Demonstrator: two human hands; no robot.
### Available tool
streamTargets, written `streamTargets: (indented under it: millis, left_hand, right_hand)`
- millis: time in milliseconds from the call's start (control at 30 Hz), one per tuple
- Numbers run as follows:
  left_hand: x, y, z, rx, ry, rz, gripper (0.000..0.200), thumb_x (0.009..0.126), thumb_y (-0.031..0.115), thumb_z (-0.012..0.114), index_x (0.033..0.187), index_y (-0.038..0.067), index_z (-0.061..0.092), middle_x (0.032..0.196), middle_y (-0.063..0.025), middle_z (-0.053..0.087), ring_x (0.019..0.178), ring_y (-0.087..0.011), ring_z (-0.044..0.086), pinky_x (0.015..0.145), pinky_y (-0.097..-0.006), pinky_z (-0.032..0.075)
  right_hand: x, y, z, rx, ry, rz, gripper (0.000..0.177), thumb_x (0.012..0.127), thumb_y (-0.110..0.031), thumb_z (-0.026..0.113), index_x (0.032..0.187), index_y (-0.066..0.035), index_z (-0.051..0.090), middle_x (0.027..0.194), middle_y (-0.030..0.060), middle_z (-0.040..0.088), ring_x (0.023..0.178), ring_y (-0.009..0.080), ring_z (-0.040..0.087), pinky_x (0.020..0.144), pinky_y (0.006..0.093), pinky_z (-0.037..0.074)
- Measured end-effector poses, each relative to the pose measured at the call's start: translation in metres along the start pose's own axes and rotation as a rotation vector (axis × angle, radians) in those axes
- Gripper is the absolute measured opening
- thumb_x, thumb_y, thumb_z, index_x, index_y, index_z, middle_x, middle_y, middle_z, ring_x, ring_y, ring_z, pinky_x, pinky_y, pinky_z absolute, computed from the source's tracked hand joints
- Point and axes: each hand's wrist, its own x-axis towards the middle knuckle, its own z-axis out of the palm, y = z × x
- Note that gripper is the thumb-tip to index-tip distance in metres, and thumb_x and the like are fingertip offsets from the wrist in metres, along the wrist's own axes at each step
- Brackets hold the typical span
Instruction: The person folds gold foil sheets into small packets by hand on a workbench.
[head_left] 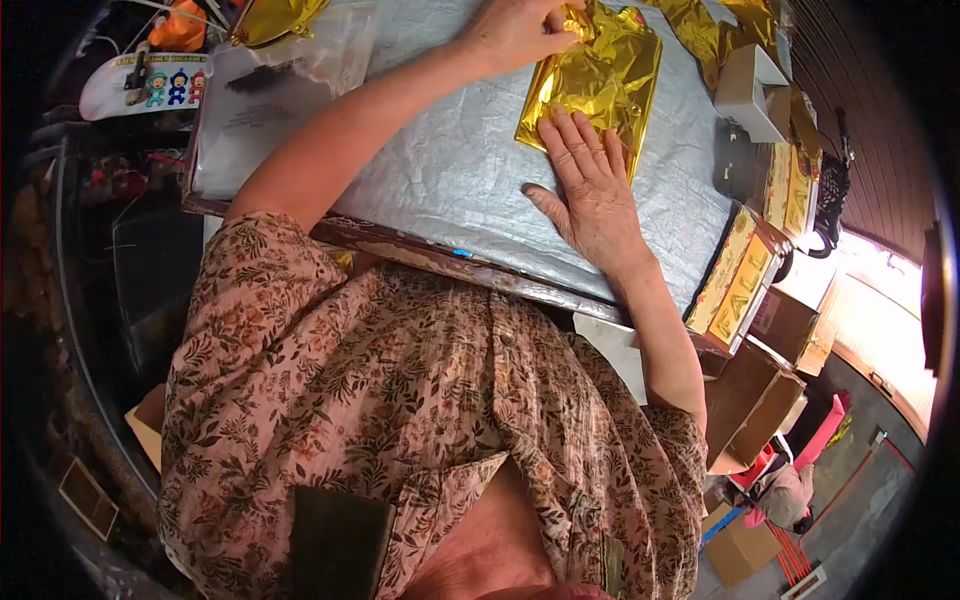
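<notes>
A shiny gold foil packet (605, 75) lies on the silvery sheet covering the table (430, 150). At its upper left edge my left hand (515, 35) has its fingers bent and pinched on the foil, partly cut off by the top of the view. My right hand (595, 205) rests flat, palm down, its fingertips on the packet's lower part, with fingers apart and thumb out to the left. More gold foil (700, 35) lies at the upper right, and another gold piece (278, 20) at the upper left.
Clear plastic bags (260, 125) lie at the table's left. On the right are a white box (750, 90), a dark round object (735, 160) and a box lettered FALL (740, 285). Cardboard boxes (755, 405) stand beyond, with another person (785, 497) at the lower right.
</notes>
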Motion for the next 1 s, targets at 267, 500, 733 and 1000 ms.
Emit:
streamTargets:
  millis: [267,500,733,1000]
  left_hand:
    - [-0.046,-0.012,-0.026,0.084,-0.006,0.049,0.039,0.098,0.026,0.069,0.133,0.009,0.065,0.133,-0.0091,0.064,0.125,-0.0262,0.058,0.103,-0.0455,0.043]
    - [-0.082,0.013,0.003,0.572,-0.271,0.242,0.054,0.111,0.035,0.045,0.161,0.015,0.04,0.167,-0.002,0.037,0.158,-0.0206,0.025,0.123,-0.0587,0.012]
    - [-0.081,0.008,0.008,0.587,-0.283,0.254,0.052,0.11,0.037,0.044,0.156,0.013,0.047,0.166,0.0015,0.039,0.157,-0.0195,0.025,0.123,-0.0604,0.012]
    - [-0.072,-0.006,0.017,0.769,0.154,0.652,0.053,0.095,0.03,0.074,0.142,0.011,0.056,0.144,-0.0154,0.056,0.136,-0.0331,0.052,0.113,-0.0532,0.038]
  right_hand:
    - [-0.002,0.002,0.002,-0.015,0.016,-0.001,0.077,0.099,-0.048,0.062,0.161,-0.012,0.035,0.166,0.0111,0.035,0.155,0.0329,0.03,0.125,0.0563,0.021]
    - [-0.002,0.004,0.005,0.037,0.058,-0.012,0.076,0.101,-0.047,0.062,0.161,-0.01,0.035,0.163,0.0139,0.04,0.154,0.034,0.031,0.125,0.058,0.021]
    - [-0.007,0.015,-0.007,0.632,0.182,0.217,0.056,0.108,-0.014,0.053,0.16,-0.004,0.034,0.156,0.0225,0.047,0.144,0.0343,0.049,0.118,0.0371,0.038]
    - [-0.018,0.043,-0.004,0.212,0.244,0.129,0.052,0.104,-0.009,0.056,0.153,-0.003,0.043,0.153,0.0224,0.05,0.137,0.0403,0.052,0.116,0.0425,0.041]
